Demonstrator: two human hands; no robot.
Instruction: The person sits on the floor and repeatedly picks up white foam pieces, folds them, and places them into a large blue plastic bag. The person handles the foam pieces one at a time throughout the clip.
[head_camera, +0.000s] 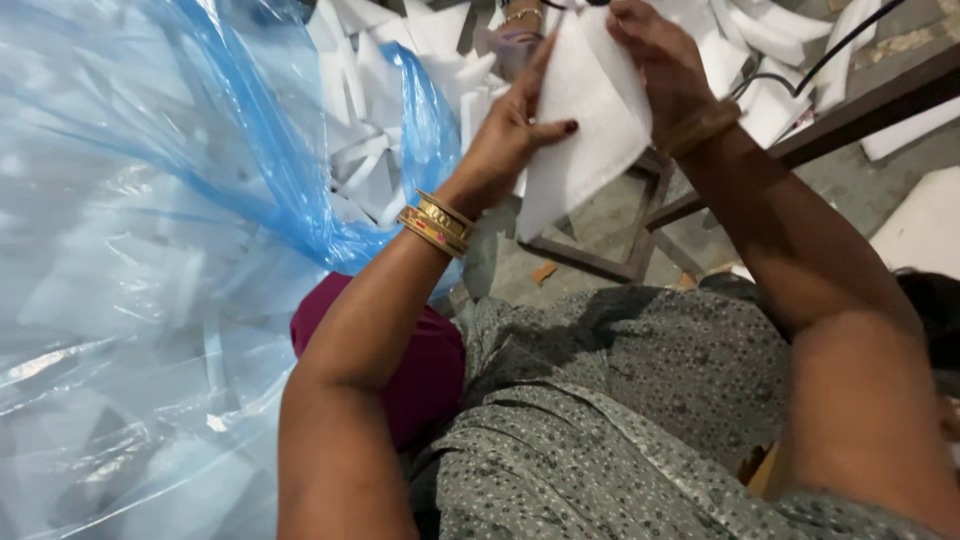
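Up at twelve o'clock, both hands clamped a white fabric piece (580, 120): left hand (505, 140) gripping its edge, right hand (655, 65) pinching on top, blue plastic bag (200, 200) at nine.

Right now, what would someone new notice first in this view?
Probably the white sheet at top centre, held up by both hands: the left hand grips its left edge and the right hand its top. Next, the big blue plastic bag filling the left side, with white scraps piled behind it. Gold bangles ring the left wrist.
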